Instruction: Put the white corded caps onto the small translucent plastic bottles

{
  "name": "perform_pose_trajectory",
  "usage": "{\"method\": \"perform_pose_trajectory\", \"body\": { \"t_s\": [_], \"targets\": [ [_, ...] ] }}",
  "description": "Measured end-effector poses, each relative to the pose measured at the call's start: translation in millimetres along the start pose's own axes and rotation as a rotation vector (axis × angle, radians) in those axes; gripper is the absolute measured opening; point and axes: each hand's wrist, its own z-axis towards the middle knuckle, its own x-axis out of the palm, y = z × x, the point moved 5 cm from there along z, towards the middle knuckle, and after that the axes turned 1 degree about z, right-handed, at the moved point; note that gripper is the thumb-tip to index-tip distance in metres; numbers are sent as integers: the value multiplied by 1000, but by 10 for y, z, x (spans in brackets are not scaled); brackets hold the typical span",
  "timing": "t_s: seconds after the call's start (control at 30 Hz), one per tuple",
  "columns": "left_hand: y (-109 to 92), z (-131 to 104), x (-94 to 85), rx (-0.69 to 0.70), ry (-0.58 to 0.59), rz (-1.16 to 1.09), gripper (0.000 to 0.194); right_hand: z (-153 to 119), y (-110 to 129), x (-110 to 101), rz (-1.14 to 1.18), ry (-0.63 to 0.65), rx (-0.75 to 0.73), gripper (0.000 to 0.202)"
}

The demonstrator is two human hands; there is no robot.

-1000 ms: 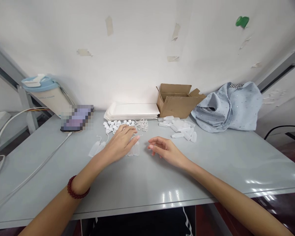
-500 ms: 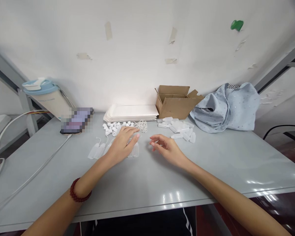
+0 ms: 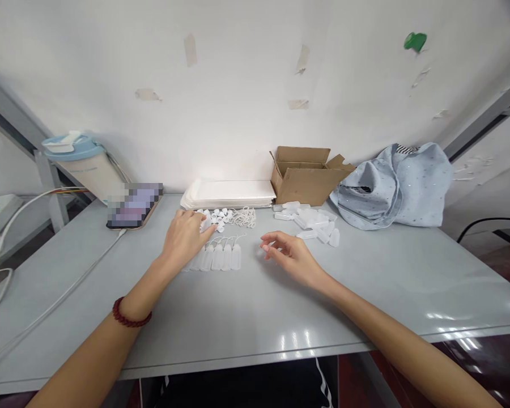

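My left hand [image 3: 186, 235] is over the left part of a pile of small white caps [image 3: 221, 215], thumb and fingers apart. A few caps show between thumb and fingertips; I see none gripped. Below it lies a row of flat translucent plastic sleeves [image 3: 226, 257] with thin white strings at their tops; the hand hides the row's left part. My right hand [image 3: 292, 258] hovers or rests right of the row, fingers loosely curled and apart, nothing visible in them. Behind it lies a heap of loose translucent sleeves [image 3: 312, 220]. White string loops [image 3: 245, 216] lie beside the caps.
Along the wall stand a stack of white envelope-like sheets [image 3: 233, 192], an open cardboard box [image 3: 304, 184] and a light blue fabric hat or bag [image 3: 416, 187]. At left are a phone [image 3: 134, 209] with a charging cable [image 3: 83, 276] and a lidded cup [image 3: 83, 170].
My left hand has moved left and slightly back, from above the sleeve row to the caps, uncovering the row's right part. My right hand has stayed nearly still.
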Motion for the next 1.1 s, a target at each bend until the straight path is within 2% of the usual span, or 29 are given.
{"method": "perform_pose_trajectory", "body": {
  "t_s": [0.1,0.43,0.57,0.7,0.77,0.83,0.93,1.1],
  "targets": [
    [-75,-15,48,-4,42,44,31,3,5,-5,-7,-6,10,23],
    [-92,-5,106,-77,22,18,25,-12,-4,18,-19,-1,32,24],
    [-77,5,80,-108,-11,-37,28,-5,-10,15,-16,0,33,24],
    [-109,-8,-34,-120,-78,-109,30,7,-21,13,-1,-18,39,25],
    [-192,-60,-107,-95,-112,-236,30,8,-22,16,33,-26,32,26],
    [-326,-153,-150,-49,-118,-479,30,4,-12,27,97,-17,17,31],
    [-589,-330,-129,49,-47,-782,28,-10,31,49,196,15,-16,35],
    [-881,-524,-52,241,2,-961,23,-37,131,89,242,76,-70,30]
  ]
}}
